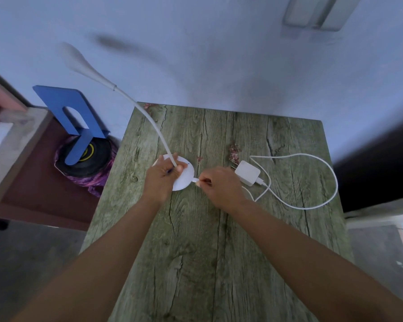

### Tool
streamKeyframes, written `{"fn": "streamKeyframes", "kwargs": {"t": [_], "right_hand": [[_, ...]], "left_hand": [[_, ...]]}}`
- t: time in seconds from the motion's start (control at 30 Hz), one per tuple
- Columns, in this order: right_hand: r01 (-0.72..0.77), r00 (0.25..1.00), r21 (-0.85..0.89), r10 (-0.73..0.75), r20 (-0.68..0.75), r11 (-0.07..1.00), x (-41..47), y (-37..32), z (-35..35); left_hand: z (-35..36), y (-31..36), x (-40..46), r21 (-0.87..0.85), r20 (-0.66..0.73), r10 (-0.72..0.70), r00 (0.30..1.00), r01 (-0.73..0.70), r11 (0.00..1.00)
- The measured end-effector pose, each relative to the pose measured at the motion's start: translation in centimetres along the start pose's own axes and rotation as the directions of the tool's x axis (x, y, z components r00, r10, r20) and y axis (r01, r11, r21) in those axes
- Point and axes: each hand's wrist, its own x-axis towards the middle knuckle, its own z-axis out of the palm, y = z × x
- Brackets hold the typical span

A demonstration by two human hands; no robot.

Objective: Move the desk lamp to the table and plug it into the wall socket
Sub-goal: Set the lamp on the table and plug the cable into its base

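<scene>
A white desk lamp stands on the green wood-grain table (219, 240). Its round base (187, 177) sits left of centre and its thin bent neck (149, 119) rises up and left to the head (73, 59). My left hand (164, 180) rests on the base, fingers closed around the foot of the neck. My right hand (219, 187) pinches the small plug of the white cable (330, 180) right at the base's right edge. The cable loops over the table to a white power adapter (247, 173) lying flat just beyond my right hand.
To the left of the table stands a reddish shelf (40, 182) with a blue metal bookend (72, 112) and a dark round object wrapped in purple cloth (86, 159). A pale wall (219, 54) is right behind the table. A dark gap (382, 159) lies to the right.
</scene>
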Motion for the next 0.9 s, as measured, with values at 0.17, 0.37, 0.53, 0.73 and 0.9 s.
{"fn": "streamKeyframes", "kwargs": {"t": [0.17,0.37,0.53,0.73,0.9], "right_hand": [[-0.042,0.999,-0.013,0.042,0.016,0.999,1.7,0.1,0.8],[-0.122,0.992,-0.022,0.122,0.025,0.992,3.5,0.3,1.2],[-0.142,0.989,-0.032,0.143,0.025,0.989,3.7,0.9,1.0],[-0.133,0.989,-0.068,0.137,0.057,0.989,3.5,0.6,0.2],[-0.121,0.991,-0.045,0.124,0.05,0.992,3.2,-0.4,-1.6]], "left_hand": [[0.0,-0.8,0.7,0.089,-0.059,0.027,0.998,-0.022,0.996],[0.5,-0.5,1.8,0.358,-0.043,0.051,0.998,-0.032,0.933],[0.7,0.1,1.9,0.413,0.014,0.059,0.998,-0.06,0.909],[0.7,1.5,1.0,0.496,0.051,0.026,0.998,-0.048,0.867],[0.0,3.3,-0.6,0.535,0.017,0.012,1.0,-0.019,0.844]]}}
